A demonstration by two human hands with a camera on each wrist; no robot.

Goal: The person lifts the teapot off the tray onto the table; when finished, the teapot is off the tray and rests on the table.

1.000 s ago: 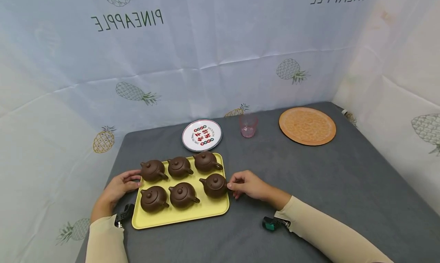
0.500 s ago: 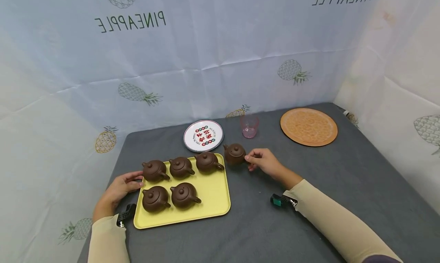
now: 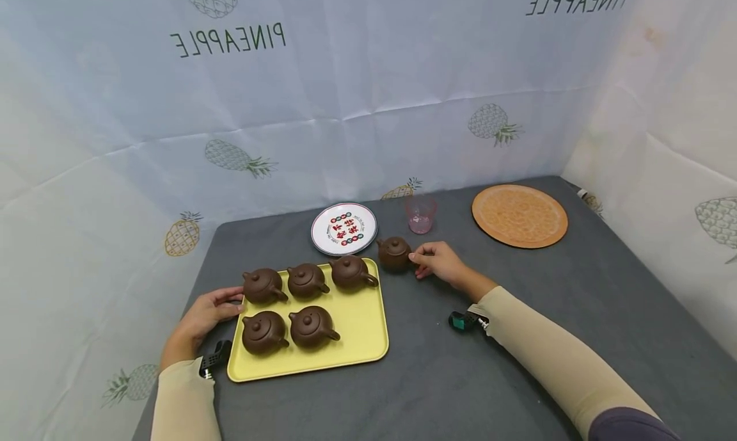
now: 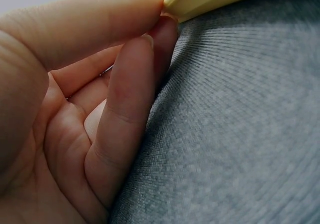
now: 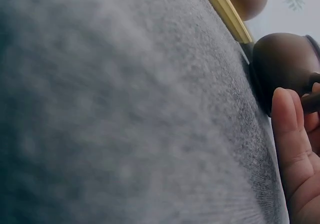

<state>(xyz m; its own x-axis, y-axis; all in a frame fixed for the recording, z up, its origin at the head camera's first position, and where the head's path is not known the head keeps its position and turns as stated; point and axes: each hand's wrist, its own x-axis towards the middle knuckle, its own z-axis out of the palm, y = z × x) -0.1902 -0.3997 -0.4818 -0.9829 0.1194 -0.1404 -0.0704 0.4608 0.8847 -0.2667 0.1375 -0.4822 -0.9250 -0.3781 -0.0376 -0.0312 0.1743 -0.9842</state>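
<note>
Beside the yellow tray (image 3: 361, 326), a brown teapot (image 3: 394, 254) stands on the grey cloth, off the tray's back right corner. My right hand (image 3: 439, 262) pinches this teapot's handle, and the right wrist view shows the fingertips (image 5: 286, 111) against the handle below the pot's dark body. Several matching teapots (image 3: 311, 328) sit on the tray, in a back row and a front row. My left hand (image 3: 208, 313) holds the tray's left edge. In the left wrist view its fingers (image 4: 125, 88) meet at the tray's rim.
White plates (image 3: 344, 228) with red characters lie behind the tray. A clear pinkish cup (image 3: 420, 216) stands behind the single teapot. An orange round mat (image 3: 519, 216) lies at the back right. A pineapple-print curtain (image 3: 345, 76) closes the back and sides.
My right hand has moved one teapot from the tray's right side, backward and right, onto the cloth behind. Since half a second ago it has barely moved. My left hand stays at the tray.
</note>
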